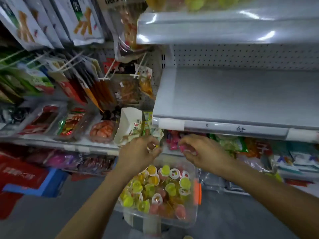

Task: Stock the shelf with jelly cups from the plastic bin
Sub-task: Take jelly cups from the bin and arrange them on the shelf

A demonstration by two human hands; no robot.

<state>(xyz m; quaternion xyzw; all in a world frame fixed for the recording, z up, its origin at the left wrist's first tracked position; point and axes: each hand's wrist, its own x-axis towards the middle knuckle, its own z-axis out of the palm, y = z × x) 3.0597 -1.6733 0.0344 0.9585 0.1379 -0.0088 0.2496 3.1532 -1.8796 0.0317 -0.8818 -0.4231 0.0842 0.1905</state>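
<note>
Looks down and forward from the head, close over a clear plastic bin (172, 222) at lower centre, facing a grey metal shelf (233, 94).

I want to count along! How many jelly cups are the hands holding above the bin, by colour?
Yellow jelly cup, in left hand: 1
Pink jelly cup, in right hand: 1
Total: 2

Shop aisle: above your right hand (205, 153), a grey metal shelf (241, 94) with clear plastic price strip (224, 128); beyond your left hand (138, 152), printed snack packets (86, 19) hanging on white wire hooks (104, 78).
</note>
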